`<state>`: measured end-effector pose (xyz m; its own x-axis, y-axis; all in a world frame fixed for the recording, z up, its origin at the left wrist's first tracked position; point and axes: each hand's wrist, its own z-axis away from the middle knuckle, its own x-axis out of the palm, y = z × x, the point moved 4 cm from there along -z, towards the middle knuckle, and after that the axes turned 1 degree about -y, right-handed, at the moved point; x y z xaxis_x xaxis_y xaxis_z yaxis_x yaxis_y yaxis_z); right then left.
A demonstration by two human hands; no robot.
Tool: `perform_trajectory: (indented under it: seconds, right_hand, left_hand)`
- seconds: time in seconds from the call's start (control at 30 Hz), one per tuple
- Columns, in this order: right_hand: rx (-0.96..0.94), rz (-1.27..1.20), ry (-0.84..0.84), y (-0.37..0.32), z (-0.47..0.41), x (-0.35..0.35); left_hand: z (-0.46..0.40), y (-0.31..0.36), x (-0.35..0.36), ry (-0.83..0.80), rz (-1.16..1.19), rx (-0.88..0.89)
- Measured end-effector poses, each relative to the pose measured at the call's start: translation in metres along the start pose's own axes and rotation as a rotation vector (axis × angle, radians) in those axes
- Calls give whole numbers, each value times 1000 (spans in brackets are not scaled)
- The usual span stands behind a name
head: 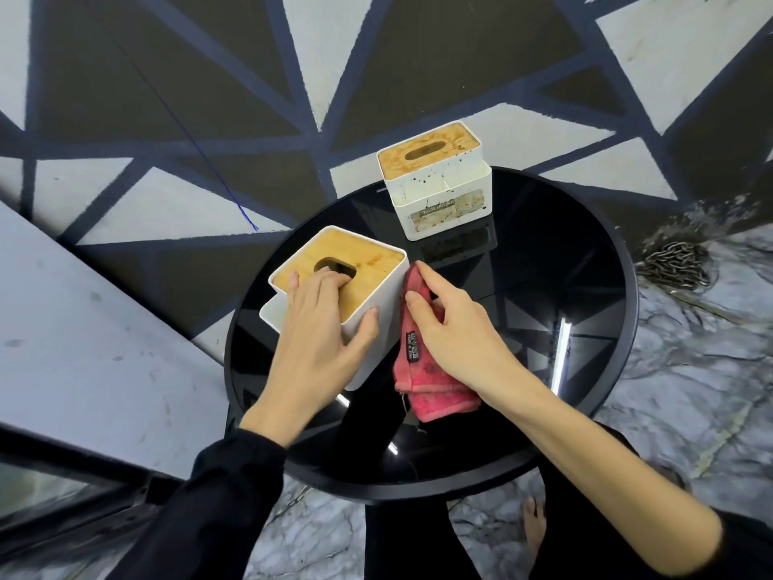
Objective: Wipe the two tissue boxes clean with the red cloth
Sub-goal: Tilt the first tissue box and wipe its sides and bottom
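While the near tissue box (334,286) was steadied by the left hand (318,328), its right side wall was being worked with the red cloth (422,370), which was held in the right hand (456,328). The left fingers (330,280) were hooked into the slot of the wooden lid and the thumb was pressed on the white front corner, so the box was gripped. The right fingers (422,282) were bent over the cloth and pressed it against the box wall, with the rest of the cloth trailing on the black round surface (543,370). The task was judged to be partly done at most: the far tissue box (439,182), well apart at the back of the surface, was seen spotted with brown marks and untouched. No tissue was seen in either slot; what lay inside could not be told.
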<state>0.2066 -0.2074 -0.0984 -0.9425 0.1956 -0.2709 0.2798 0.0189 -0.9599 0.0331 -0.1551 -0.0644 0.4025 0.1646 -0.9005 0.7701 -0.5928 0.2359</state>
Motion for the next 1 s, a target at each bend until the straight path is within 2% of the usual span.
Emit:
perform_trajectory:
  seconds: [0.07, 0.23, 0.33, 0.67, 0.87, 1.0]
  right_hand:
    - [-3, -11, 19, -2, -6, -4]
    - [35, -7, 5, 3, -27, -16]
    - [28, -12, -13, 4, -29, -18]
    - [-38, -58, -32, 0, 22, 20]
    - [6, -42, 149, 6, -17, 1]
    - [-14, 18, 130, 9, -34, -7]
  left_hand:
    - [-2, 6, 1, -38, -21, -1]
    - [-15, -9, -21, -310, 38, 68]
    - [-24, -24, -26, -389, 27, 116]
    - [-26, -32, -16, -325, 91, 154]
    - [-25, -31, -16, -299, 100, 167]
    - [-25, -33, -14, -290, 103, 165]
